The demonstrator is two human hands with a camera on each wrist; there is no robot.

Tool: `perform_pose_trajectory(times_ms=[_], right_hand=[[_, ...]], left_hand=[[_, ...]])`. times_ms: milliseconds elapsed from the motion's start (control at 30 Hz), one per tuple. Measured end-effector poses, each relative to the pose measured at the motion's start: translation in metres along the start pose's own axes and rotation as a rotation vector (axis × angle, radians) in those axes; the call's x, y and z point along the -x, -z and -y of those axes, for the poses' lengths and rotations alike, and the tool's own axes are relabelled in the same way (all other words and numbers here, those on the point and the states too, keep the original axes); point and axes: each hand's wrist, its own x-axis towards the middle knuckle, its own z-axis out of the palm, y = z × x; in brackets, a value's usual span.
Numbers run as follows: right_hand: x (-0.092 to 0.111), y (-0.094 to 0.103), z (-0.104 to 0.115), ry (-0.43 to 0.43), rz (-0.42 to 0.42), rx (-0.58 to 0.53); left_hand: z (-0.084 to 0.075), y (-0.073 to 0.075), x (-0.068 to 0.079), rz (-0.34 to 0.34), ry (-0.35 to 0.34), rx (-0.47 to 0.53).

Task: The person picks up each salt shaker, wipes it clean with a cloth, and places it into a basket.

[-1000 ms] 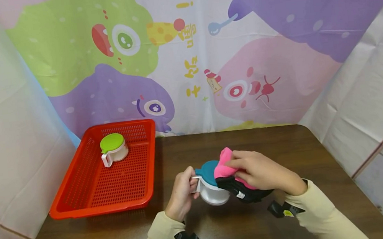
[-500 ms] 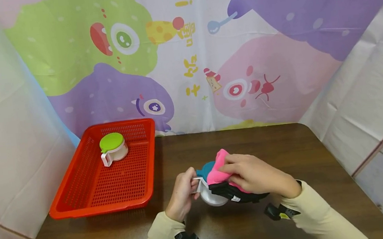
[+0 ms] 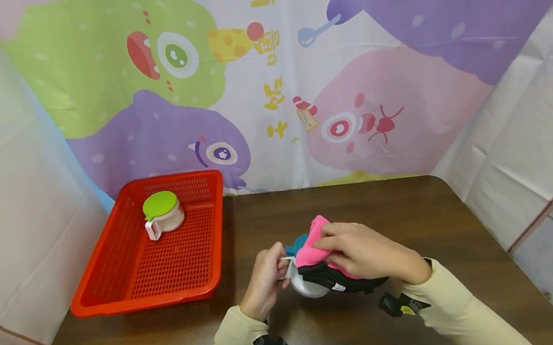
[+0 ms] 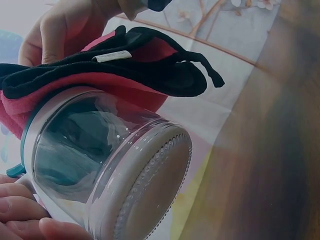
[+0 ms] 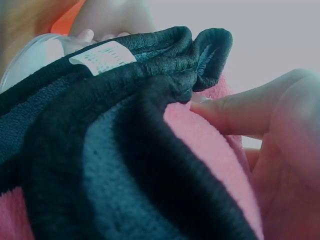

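My left hand (image 3: 262, 282) grips the white handle of a clear glass seasoning jar (image 4: 75, 145) with a teal lid (image 3: 295, 247). The jar is tilted, and its ribbed glass base faces the left wrist camera. My right hand (image 3: 366, 250) pinches a folded pink cloth (image 3: 312, 253) with dark edging and a small white label (image 5: 105, 57). The cloth lies against the jar's side and lid, hiding most of the lid in the head view. Inside the jar, only see-through glass and teal tint show.
To the left, a red plastic basket (image 3: 144, 304) stands on the dark wooden table (image 3: 384, 201). Inside it sits another jar with a green lid (image 3: 160, 204) and white handle. A cartoon-printed curtain (image 3: 275, 156) hangs behind the table.
My right hand and the cloth have shifted left across the jar, covering more of the teal lid. The left hand keeps its grip in nearly the same place.
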Motion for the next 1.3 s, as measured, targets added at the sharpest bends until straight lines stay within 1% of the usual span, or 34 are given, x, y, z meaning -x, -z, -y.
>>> perform_pose_trajectory(times_ms=[133, 367, 600, 733, 867, 1033, 1167, 1300], right_hand=[[-0.001, 0.001, 0.0, -0.006, 0.012, -0.006], [-0.003, 0.0, -0.001, 0.009, 0.008, -0.001], [-0.004, -0.002, -0.002, 0.018, 0.012, -0.023], [-0.006, -0.001, -0.002, 0.017, 0.019, -0.029], [-0.007, 0.0, -0.003, -0.009, 0.036, -0.045], [-0.008, -0.001, -0.005, -0.045, 0.057, -0.058], [-0.009, -0.003, -0.007, -0.07, 0.064, -0.074], [-0.009, -0.005, -0.011, -0.116, 0.07, -0.106]], left_hand=[[0.0, 0.0, 0.0, 0.007, -0.001, -0.014], [0.0, -0.001, 0.0, 0.014, 0.004, -0.013], [0.001, -0.002, 0.001, 0.045, 0.017, -0.027], [0.001, -0.003, 0.002, 0.045, 0.013, -0.037], [0.002, -0.004, 0.001, 0.048, -0.003, -0.055], [0.004, -0.005, 0.002, 0.046, 0.002, -0.102], [0.007, -0.005, 0.003, 0.058, -0.011, -0.128], [0.008, -0.005, 0.003, 0.073, -0.024, -0.139]])
